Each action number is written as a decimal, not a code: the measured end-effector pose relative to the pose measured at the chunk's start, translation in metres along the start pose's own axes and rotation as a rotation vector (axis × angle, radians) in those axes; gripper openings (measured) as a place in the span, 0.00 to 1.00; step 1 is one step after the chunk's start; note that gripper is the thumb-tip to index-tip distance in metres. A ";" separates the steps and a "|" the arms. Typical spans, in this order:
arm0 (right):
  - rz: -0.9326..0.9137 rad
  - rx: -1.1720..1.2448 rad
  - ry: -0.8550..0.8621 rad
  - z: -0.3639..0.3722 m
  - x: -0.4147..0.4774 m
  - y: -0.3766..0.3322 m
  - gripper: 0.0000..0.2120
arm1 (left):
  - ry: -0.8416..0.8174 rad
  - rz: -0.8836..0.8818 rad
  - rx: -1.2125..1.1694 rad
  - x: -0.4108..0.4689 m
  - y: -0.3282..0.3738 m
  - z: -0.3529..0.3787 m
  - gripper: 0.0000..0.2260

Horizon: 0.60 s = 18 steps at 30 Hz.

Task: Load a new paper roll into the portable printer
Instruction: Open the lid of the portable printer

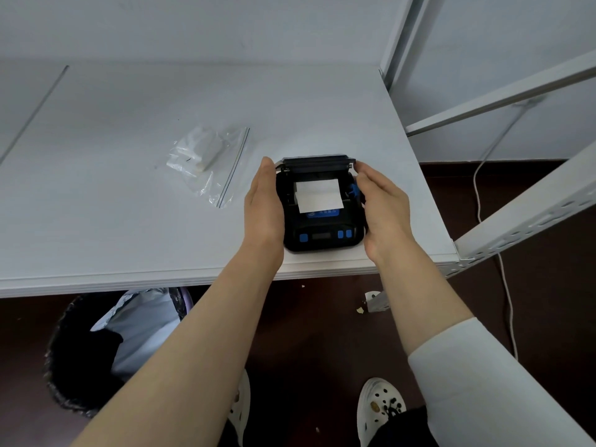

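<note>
A black portable printer [322,232] with blue buttons sits near the front right edge of the white table [129,221]. Its lid [317,163] stands up at the back. A white paper roll [317,195] lies in the open bay, with its loose end drawn forward over the blue label. My left hand [263,201] presses flat against the printer's left side. My right hand [382,204] cups the right side, fingertips near the lid's right corner and a blue lever.
A clear zip bag [209,162] holding a white object lies on the table left of the printer. A white shelf frame [516,214] rises at the right. Below the table stand a black bin [106,346] and a white cable [503,275] on the dark floor.
</note>
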State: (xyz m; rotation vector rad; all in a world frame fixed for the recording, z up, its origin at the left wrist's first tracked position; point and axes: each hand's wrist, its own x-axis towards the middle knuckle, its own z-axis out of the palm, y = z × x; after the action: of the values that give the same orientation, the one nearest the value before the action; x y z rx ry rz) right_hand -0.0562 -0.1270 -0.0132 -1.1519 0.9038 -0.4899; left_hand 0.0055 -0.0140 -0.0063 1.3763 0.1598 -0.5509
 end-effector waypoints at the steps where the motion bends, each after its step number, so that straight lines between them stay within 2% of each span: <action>1: 0.001 -0.003 -0.003 0.000 0.000 -0.001 0.13 | 0.000 0.001 -0.017 0.000 0.001 0.000 0.21; 3: 0.001 -0.010 -0.012 0.000 -0.001 -0.003 0.14 | 0.003 -0.001 -0.060 -0.004 0.004 0.001 0.14; 4: -0.002 -0.017 -0.015 0.000 -0.001 -0.004 0.14 | -0.001 0.006 -0.080 -0.006 0.004 0.001 0.13; 7: -0.038 -0.054 -0.018 0.002 -0.003 -0.009 0.16 | 0.015 0.057 -0.097 -0.007 0.005 0.002 0.19; 11: -0.082 -0.078 -0.009 0.002 -0.003 -0.012 0.16 | 0.058 0.117 -0.070 -0.006 0.005 0.000 0.19; 18: -0.120 -0.069 -0.108 0.005 0.001 -0.011 0.16 | -0.056 0.137 -0.079 -0.001 0.004 -0.003 0.23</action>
State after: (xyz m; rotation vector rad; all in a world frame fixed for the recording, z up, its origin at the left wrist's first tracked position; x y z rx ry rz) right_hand -0.0500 -0.1290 -0.0032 -1.2887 0.7667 -0.4920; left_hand 0.0068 -0.0105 -0.0030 1.2836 0.0413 -0.4636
